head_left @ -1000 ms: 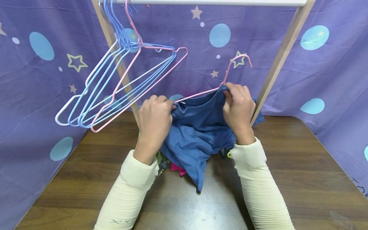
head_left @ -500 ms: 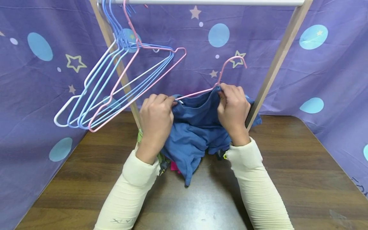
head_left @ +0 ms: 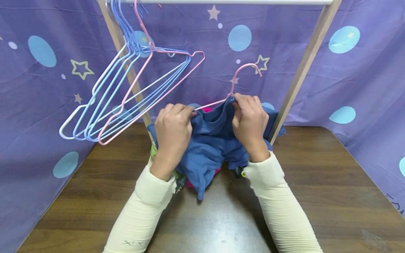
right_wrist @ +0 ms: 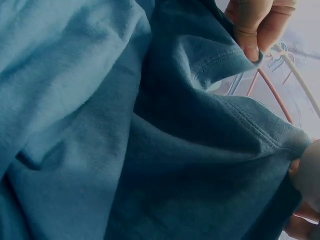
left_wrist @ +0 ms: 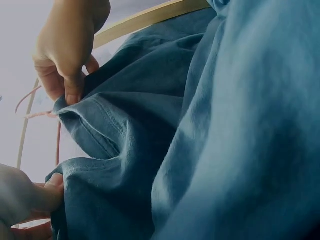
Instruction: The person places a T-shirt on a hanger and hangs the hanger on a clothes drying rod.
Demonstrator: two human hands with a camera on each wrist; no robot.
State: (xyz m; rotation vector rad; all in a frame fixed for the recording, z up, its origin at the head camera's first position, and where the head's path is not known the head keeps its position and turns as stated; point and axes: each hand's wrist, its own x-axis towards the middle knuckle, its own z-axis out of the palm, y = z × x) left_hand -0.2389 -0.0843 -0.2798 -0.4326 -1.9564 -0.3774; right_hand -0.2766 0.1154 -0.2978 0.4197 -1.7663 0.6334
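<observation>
A blue T-shirt point(head_left: 209, 147) hangs between my two hands, its neckline stretched toward the back. My left hand point(head_left: 173, 135) pinches the collar's left side between thumb and fingers. On the other side, my right hand point(head_left: 251, 123) pinches the collar close to the neck of a pink hanger point(head_left: 234, 84). That hanger's hook stands up above the collar and curves to the right; one shoulder bar shows between the hands, the rest is hidden by the cloth. In the left wrist view the collar point(left_wrist: 102, 132) forms an open fold between both hands.
Several blue, white and pink hangers point(head_left: 139, 77) hang at the left of a rack with a white rail point(head_left: 221, 2) and wooden posts point(head_left: 303, 70). Pink cloth point(head_left: 190, 183) and green patterned cloth point(head_left: 180, 181) lie under the shirt on the wooden table point(head_left: 332, 196).
My right hand has moved left toward my left hand, bringing the pink hanger's hook with it. The collar between them has slackened, and the shirt's lower tip has risen slightly and shifted left.
</observation>
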